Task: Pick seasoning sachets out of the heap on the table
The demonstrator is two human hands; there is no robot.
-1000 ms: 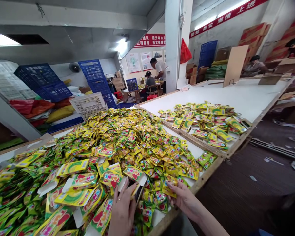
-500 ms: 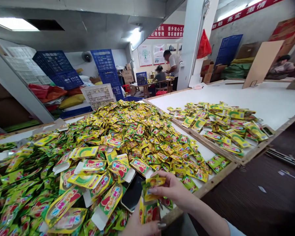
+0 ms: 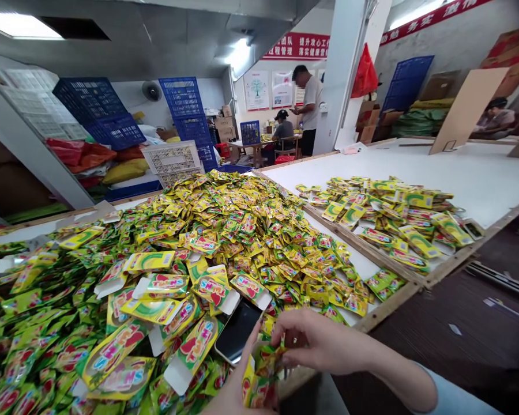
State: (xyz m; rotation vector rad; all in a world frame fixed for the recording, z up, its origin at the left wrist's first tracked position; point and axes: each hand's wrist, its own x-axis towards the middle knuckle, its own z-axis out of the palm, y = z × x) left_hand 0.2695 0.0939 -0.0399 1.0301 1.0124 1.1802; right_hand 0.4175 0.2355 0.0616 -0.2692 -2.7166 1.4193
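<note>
My left hand point(image 3: 236, 392) is at the bottom edge and grips a small stack of yellow-green packets point(image 3: 259, 377). My right hand point(image 3: 315, 340) reaches in from the right, its fingers pinched on the top of that same stack. Both hands hover over the near edge of a big pile of yellow-green packets point(image 3: 225, 230). Flat printed cartons point(image 3: 155, 308) lie on the pile just left of my hands. A dark phone point(image 3: 237, 331) lies among them, right above my left hand.
A second, smaller pile of packets point(image 3: 389, 213) lies on the adjoining white table point(image 3: 458, 173). Its wooden edge point(image 3: 384, 308) runs along the right. Blue crates point(image 3: 108, 115) and a white basket point(image 3: 170, 158) stand behind. Two people point(image 3: 303, 109) are at a far table, another person point(image 3: 497, 118) at right.
My right hand picked packets off the pile's edge and brought them to my left hand, which now grips a stack. The view has shifted left and down a little.
</note>
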